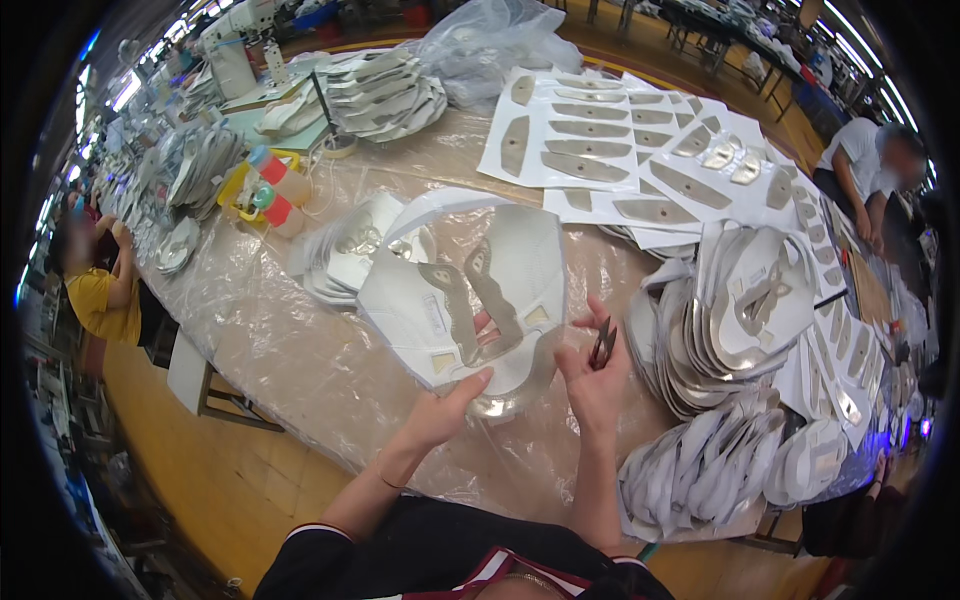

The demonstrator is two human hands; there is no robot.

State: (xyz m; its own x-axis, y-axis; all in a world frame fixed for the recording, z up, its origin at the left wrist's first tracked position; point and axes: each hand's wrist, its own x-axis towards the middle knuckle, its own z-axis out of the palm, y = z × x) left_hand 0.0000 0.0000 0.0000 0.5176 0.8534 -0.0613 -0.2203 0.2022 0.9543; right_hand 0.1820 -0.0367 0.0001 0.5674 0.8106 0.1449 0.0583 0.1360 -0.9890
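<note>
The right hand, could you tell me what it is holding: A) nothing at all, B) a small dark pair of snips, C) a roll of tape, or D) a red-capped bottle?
B: the right hand pinches small dark snips beside the white cut piece that the left hand holds up.

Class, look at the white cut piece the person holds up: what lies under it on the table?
Under the white cut piece shows the clear plastic sheet covering the table, plus a stack of similar pieces behind. Whatever lies directly beneath is hidden.
</note>
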